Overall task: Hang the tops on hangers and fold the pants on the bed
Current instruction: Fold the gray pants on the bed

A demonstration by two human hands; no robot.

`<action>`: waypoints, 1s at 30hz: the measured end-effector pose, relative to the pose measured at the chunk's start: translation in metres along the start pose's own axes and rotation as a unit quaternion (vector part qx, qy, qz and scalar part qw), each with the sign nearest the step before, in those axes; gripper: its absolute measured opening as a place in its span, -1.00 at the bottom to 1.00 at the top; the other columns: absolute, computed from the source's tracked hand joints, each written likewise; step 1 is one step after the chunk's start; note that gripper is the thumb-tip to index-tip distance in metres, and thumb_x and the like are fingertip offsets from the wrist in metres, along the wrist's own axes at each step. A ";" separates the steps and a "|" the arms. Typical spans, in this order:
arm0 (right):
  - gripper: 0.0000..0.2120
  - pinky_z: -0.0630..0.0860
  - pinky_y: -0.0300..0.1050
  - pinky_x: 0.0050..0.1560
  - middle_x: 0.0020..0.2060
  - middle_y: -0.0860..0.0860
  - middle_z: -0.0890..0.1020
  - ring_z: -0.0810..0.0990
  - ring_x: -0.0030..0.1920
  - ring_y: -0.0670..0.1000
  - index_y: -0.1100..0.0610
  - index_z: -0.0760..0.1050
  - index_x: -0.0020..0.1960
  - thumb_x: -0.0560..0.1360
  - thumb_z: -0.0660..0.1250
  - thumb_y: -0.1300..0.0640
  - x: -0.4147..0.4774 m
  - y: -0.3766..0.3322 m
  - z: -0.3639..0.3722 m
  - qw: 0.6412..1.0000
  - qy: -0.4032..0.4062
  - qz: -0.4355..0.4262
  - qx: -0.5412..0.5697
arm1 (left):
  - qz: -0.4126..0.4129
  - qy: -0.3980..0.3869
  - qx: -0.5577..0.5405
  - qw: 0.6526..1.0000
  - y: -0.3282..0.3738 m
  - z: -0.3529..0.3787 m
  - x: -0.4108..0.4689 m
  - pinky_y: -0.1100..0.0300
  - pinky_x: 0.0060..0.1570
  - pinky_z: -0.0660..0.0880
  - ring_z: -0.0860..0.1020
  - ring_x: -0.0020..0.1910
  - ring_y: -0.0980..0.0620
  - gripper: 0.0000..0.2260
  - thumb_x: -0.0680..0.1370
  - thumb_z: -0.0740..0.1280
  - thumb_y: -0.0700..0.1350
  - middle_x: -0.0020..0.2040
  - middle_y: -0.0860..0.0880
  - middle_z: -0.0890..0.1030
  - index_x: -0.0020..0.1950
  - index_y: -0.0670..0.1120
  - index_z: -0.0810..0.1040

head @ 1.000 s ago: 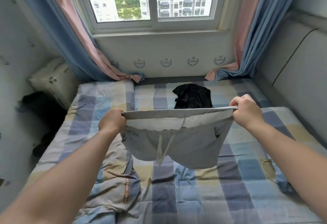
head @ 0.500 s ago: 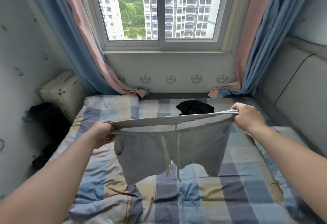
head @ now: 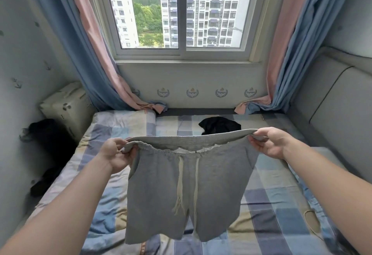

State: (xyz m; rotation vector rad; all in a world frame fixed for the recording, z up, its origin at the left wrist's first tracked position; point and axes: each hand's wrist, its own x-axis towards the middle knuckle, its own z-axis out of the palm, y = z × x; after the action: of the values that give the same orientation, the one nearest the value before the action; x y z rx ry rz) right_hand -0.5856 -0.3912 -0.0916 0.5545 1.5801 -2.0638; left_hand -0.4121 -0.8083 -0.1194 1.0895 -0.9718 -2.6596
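Your left hand (head: 116, 155) and right hand (head: 270, 143) pinch the waistband ends of the grey shorts (head: 181, 190), which hang between them above the bed (head: 271, 204).

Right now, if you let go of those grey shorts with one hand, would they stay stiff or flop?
Probably flop: the soft grey drawstring shorts hang limp, legs and cords dangling. Likely light, since the left hand and right hand hold them up just by pinching the waistband ends. Probably not slippery; the knit looks matte.
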 end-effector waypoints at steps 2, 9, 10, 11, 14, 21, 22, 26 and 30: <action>-0.83 0.68 -0.13 -0.23 -0.15 0.16 0.59 0.64 -0.14 0.09 0.27 0.51 -0.05 0.55 0.21 0.46 -0.003 0.001 0.000 0.999 -0.026 -0.024 -0.022 | 0.026 -0.001 -0.014 1.000 -0.003 0.001 0.005 0.13 0.15 0.56 0.57 -0.13 -0.08 -0.82 0.51 0.15 -0.35 -0.09 -0.18 0.54 0.00 -0.22 0.52; -0.73 0.58 -0.05 0.02 -0.05 0.21 0.66 0.61 -0.05 0.11 0.35 0.61 0.10 0.43 0.35 0.54 -0.007 0.008 0.011 0.900 0.033 -0.257 -0.350 | 0.336 0.122 0.425 0.832 -0.034 0.008 0.018 0.17 -0.06 0.47 0.60 -0.05 -0.02 -0.79 0.52 0.38 -0.34 -0.06 -0.04 0.66 0.08 -0.09 0.61; -0.78 0.56 0.00 0.03 -0.08 0.17 0.68 0.61 -0.06 0.10 0.28 0.64 0.05 0.45 0.39 0.47 -0.007 0.008 0.011 0.851 0.064 -0.295 -0.430 | 0.367 0.131 0.477 0.788 -0.035 0.006 0.019 0.15 -0.09 0.44 0.59 -0.06 -0.02 -0.83 0.52 0.40 -0.28 -0.12 0.02 0.65 0.02 -0.03 0.61; -0.82 0.55 0.01 0.02 -0.11 0.13 0.69 0.61 -0.06 0.11 0.21 0.65 0.01 0.47 0.39 0.40 -0.007 0.008 0.010 0.803 0.090 -0.325 -0.491 | 0.390 0.133 0.507 0.757 -0.036 0.005 0.019 0.14 -0.12 0.42 0.58 -0.09 -0.03 -0.85 0.53 0.39 -0.26 -0.16 0.04 0.64 -0.04 0.00 0.61; -0.87 0.50 0.06 0.01 -0.10 0.12 0.65 0.56 -0.03 0.19 0.16 0.60 0.00 0.53 0.31 0.30 -0.001 0.009 0.002 0.730 0.128 -0.393 -0.543 | 0.413 0.142 0.535 0.724 -0.035 0.002 0.020 0.08 -0.21 0.39 0.54 -0.15 -0.09 -0.86 0.57 0.35 -0.22 -0.22 -0.02 0.61 -0.17 -0.05 0.55; -0.89 0.54 0.18 -0.04 -0.11 0.20 0.65 0.53 -0.16 0.05 0.14 0.49 -0.05 0.63 0.25 0.16 0.010 -0.003 -0.010 0.838 0.054 -0.360 -0.408 | 0.304 0.079 0.328 0.891 -0.020 0.013 0.016 0.03 -0.03 0.41 0.49 -0.05 -0.07 -0.81 0.68 0.23 -0.17 -0.05 -0.17 0.56 0.07 -0.27 0.56; -0.88 0.53 0.11 -0.09 -0.11 0.20 0.65 0.52 -0.17 0.02 0.14 0.50 -0.05 0.64 0.26 0.14 0.010 -0.003 -0.007 0.849 0.059 -0.358 -0.385 | 0.285 0.086 0.311 0.903 -0.019 0.017 0.015 0.03 -0.02 0.44 0.51 -0.04 -0.08 -0.82 0.67 0.23 -0.16 -0.04 -0.18 0.58 0.03 -0.23 0.57; -0.80 0.44 -0.07 -0.16 -0.19 0.04 0.63 0.54 -0.17 0.01 0.15 0.56 -0.10 0.62 0.31 0.05 0.009 -0.005 0.009 0.868 0.094 -0.330 -0.358 | 0.157 0.185 0.311 0.919 -0.017 0.033 0.010 0.05 -0.08 0.51 0.55 -0.13 -0.13 -0.81 0.58 0.27 -0.09 -0.13 -0.14 0.60 -0.15 -0.15 0.57; -0.78 0.46 -0.09 -0.22 -0.23 0.09 0.58 0.52 -0.19 0.06 0.24 0.54 -0.09 0.59 0.36 0.08 0.000 0.000 0.034 0.900 0.069 -0.280 -0.327 | 0.038 0.101 0.248 0.963 -0.026 0.050 0.000 0.12 -0.29 0.52 0.59 -0.28 -0.08 -0.76 0.61 0.22 -0.10 -0.34 -0.10 0.65 -0.19 -0.14 0.58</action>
State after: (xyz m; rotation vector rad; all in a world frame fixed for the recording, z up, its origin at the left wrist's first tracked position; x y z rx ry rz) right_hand -0.5866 -0.4239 -0.0827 -0.0172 2.5844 -1.6739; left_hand -0.4418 -0.7616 -0.1076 1.3423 -1.6451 -2.2377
